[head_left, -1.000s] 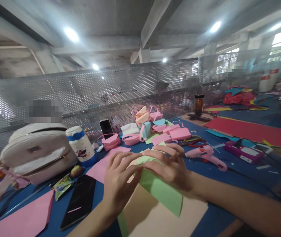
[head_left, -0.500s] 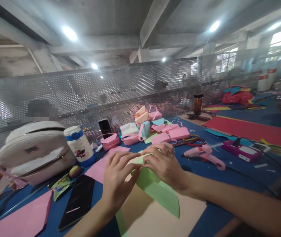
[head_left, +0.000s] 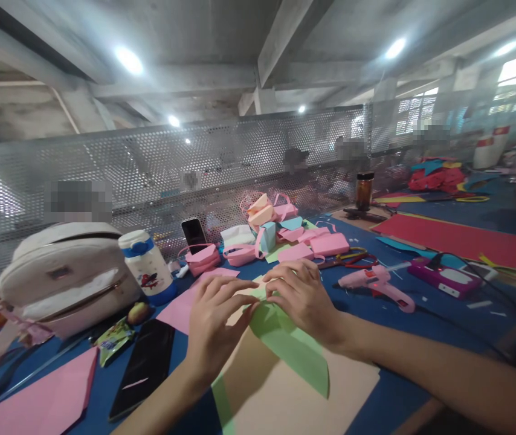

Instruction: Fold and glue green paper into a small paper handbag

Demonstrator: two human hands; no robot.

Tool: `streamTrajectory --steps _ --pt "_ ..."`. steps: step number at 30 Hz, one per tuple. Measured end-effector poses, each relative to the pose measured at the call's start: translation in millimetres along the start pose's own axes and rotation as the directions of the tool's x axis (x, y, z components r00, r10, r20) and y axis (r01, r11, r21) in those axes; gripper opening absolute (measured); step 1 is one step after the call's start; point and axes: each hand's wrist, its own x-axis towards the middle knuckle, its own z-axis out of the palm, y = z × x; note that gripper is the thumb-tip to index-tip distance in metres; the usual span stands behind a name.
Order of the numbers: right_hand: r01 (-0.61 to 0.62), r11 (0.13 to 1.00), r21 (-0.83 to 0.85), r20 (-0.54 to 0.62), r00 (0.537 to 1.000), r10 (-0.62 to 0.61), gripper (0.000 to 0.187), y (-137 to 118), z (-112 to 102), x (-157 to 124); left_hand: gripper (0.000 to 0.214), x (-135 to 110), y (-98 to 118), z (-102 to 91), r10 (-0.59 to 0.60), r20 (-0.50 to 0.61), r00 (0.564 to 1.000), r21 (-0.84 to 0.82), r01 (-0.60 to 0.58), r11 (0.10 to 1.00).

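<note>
A piece of light green paper [head_left: 292,347] slants over a stack of peach paper [head_left: 280,402], its lower right corner lifted a little. My left hand [head_left: 217,317] pinches its upper end between thumb and fingers. From the other side my right hand [head_left: 301,302] grips the same end, fingers bent over it. Both sets of fingertips nearly meet, and they partly hide the part they hold. Pink paper [head_left: 183,311] lies under and beyond my left hand.
A pink glue gun [head_left: 376,283] and a purple box [head_left: 443,277] lie at right. Folded paper bags [head_left: 329,244] and scissors [head_left: 353,258] are beyond my hands. A bottle [head_left: 148,266], a backpack [head_left: 65,281] and a black phone [head_left: 142,368] stand or lie at left.
Both hands stay on the green paper at almost the same spot. My fingers have shifted only slightly along its upper end.
</note>
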Motion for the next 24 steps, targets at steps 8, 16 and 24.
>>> streamTrajectory --steps 8,16,24 --pt "-0.009 0.999 -0.033 -0.034 0.999 0.008 0.023 3.0 -2.3 4.0 0.01 2.8 -6.0 -6.3 -0.013 0.018 1.0 0.017 0.013 1.0" --pt "-0.041 0.999 -0.031 -0.022 0.999 0.041 0.022 9.9 -1.3 3.8 0.027 2.8 -9.9 -12.0 -0.197 -0.006 0.98 -0.043 0.197 0.98" --pt "-0.041 0.999 -0.014 0.006 0.999 0.041 0.017 8.6 -0.5 3.7 0.038 0.2 23.0 -11.2 -0.172 0.164 0.971 -0.243 0.208 0.947"
